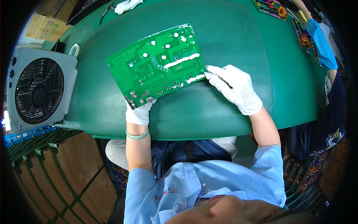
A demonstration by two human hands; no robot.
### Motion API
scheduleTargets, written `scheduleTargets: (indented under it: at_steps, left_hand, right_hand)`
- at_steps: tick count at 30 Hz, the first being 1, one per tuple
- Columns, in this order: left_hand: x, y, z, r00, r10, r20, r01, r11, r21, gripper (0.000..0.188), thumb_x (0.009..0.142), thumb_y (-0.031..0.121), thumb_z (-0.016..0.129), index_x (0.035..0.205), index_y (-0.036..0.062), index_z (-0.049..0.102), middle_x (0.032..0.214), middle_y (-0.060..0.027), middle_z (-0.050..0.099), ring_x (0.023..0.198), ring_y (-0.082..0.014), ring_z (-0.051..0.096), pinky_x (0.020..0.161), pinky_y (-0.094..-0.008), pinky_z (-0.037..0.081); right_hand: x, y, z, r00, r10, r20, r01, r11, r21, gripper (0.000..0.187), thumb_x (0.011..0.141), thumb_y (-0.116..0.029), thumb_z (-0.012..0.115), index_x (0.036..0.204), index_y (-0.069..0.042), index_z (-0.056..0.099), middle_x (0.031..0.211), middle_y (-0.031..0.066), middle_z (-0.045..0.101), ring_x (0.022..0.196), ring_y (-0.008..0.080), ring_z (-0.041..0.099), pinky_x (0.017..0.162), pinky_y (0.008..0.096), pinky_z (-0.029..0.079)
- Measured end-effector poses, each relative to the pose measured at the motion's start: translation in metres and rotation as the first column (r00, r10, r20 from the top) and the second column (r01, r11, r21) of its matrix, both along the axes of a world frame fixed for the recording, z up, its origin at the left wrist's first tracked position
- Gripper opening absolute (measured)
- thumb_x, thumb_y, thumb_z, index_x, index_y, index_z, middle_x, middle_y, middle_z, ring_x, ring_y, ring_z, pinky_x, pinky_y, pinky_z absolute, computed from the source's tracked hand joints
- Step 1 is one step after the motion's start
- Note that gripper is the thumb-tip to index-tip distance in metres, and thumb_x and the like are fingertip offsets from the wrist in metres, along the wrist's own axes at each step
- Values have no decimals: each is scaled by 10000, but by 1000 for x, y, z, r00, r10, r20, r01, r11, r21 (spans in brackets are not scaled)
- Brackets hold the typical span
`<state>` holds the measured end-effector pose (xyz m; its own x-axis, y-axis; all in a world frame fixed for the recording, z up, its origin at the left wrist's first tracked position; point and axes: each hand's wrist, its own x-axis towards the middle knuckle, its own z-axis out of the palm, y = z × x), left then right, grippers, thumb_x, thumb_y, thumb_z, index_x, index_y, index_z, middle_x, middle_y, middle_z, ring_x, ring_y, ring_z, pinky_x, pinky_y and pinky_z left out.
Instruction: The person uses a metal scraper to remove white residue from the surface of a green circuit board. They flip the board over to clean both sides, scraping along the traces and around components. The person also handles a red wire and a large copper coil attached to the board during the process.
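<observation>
The green circuit board hides the fingers of the left hand beneath its near corner, and its underside and any parts mounted there cannot be seen. Far right of that board, other boards with coils are cut by the dark rim and too small to read. Left of it, the grey fan loses its outer edge in shadow.

A green circuit board, solder side up with white paste streaks, lies tilted on the mat.
</observation>
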<state>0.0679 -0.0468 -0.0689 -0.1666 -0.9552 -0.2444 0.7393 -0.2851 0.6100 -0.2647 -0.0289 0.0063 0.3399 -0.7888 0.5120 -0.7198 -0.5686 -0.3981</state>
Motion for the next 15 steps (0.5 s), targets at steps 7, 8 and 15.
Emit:
scheduleTargets:
  at_steps: [7,8,15]
  left_hand:
    - [-5,1,16,999,12,31,-13,998,57,416,1070,328,413,1406,101,507,1366,-115,598,1197,-293,623,927,-472,585]
    - [-4,0,12,993,4,118,-5,1000,8,418,1070,329,412,1408,102,506,1369,-115,596,1200,-293,622,931,-472,584]
    - [6,0,-10,390,227,893,325,873,-364,428,1071,339,407,1421,109,496,1391,-112,583,1218,-297,611,958,-476,573]
  right_hand:
    - [2,1,1,1000,-19,5,19,998,55,251,898,-300,735,1066,-114,758,696,60,579,621,212,600,551,347,482]
    - [2,2,1,1000,-22,9,21,998,63,251,899,-302,733,1067,-117,758,694,59,576,622,212,600,550,347,481]
    - [3,1,-3,1000,-27,13,27,1000,10,264,870,-286,760,1080,-126,759,713,43,596,620,197,596,542,336,485]
